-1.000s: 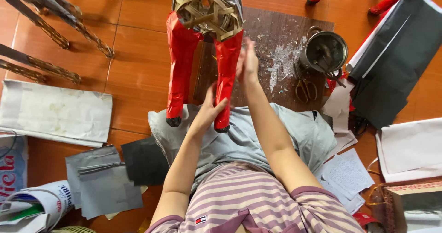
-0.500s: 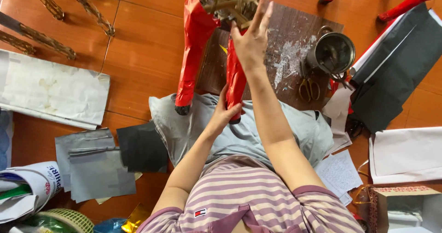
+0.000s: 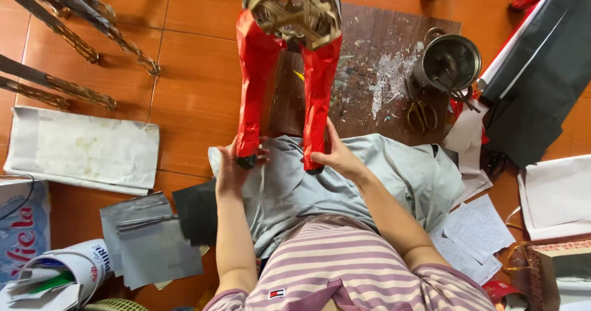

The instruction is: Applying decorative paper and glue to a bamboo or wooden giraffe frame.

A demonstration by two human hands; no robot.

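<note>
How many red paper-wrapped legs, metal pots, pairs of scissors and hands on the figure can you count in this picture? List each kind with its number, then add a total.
Red paper-wrapped legs: 2
Metal pot: 1
Pair of scissors: 1
Hands on the legs, left hand and right hand: 2
Total: 6

Bright, even daylight fills the scene. Soft short shadows lie on the glossy orange-brown tiled floor [image 3: 184,89]. Focus is sharp, with slight stretching at the edges
</note>
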